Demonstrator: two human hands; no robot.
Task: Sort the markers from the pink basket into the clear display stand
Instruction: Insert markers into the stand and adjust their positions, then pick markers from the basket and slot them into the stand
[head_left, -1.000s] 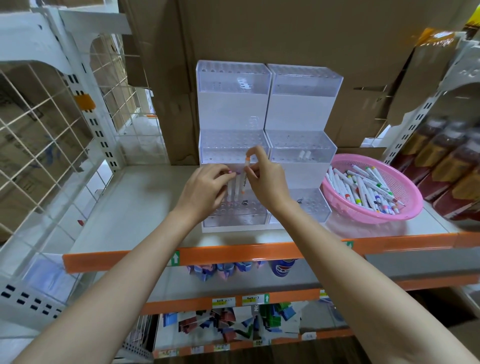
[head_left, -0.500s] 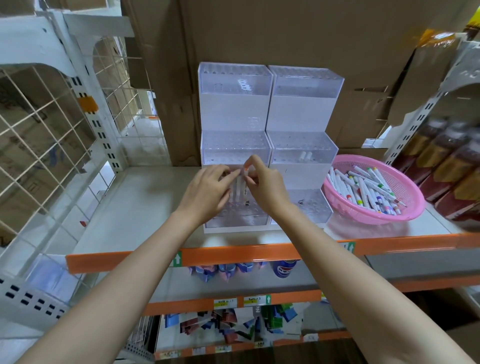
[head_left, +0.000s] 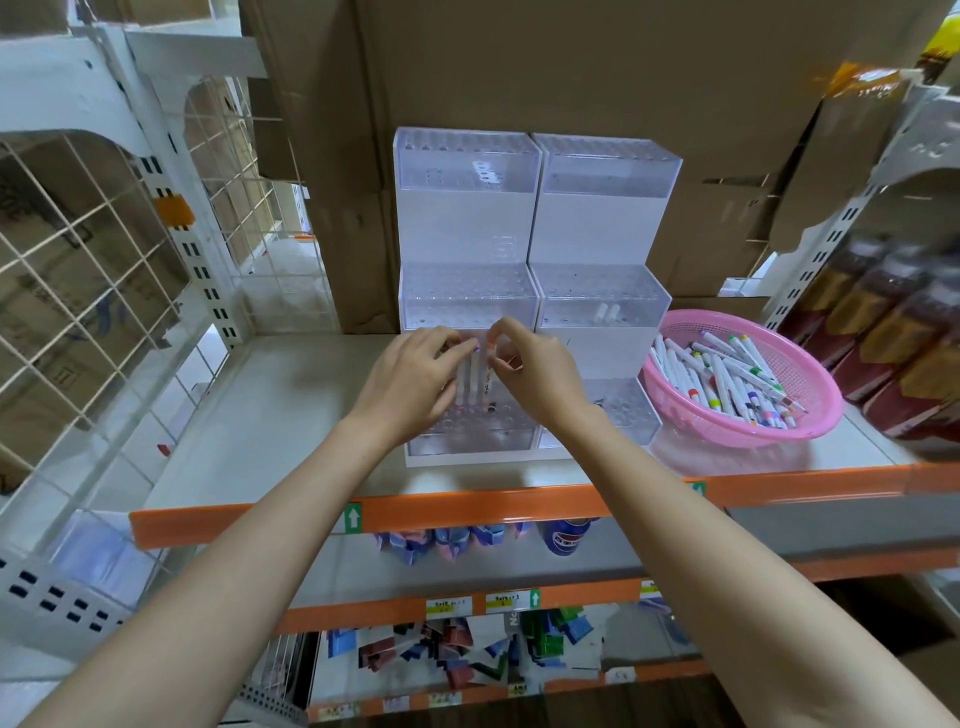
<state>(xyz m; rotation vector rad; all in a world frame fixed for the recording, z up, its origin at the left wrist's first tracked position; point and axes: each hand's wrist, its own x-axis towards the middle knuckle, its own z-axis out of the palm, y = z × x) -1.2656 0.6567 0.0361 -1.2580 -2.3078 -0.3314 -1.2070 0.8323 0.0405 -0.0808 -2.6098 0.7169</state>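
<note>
Both hands are up at the stand (head_left: 467, 218), knuckle to knuckle over its lowest tier. The left hand (head_left: 410, 382) has its fingers curled, thumb and forefinger pinching the top of the purple marker (head_left: 474, 374). That marker stands upright, its lower end down in the holes of the tier. Just right of it, the right hand (head_left: 535, 374) pinches the orange marker (head_left: 488, 376) by its cap between thumb and forefinger, the other fingers tucked in behind. That one is upright too, right beside the purple marker, and its tip is at the tier's holes. A third marker (head_left: 460, 387) stands upright under the left hand's fingers, close against the purple one. I cannot tell whether the fingers touch it.

Out past the right hand sits the basket (head_left: 826, 415) on the shelf (head_left: 270, 415), with loose markers (head_left: 727, 379) heaped in it every which way. Above and right of the right hand, two white markers (head_left: 608, 313) sit in the middle tier of the stand's right half.
</note>
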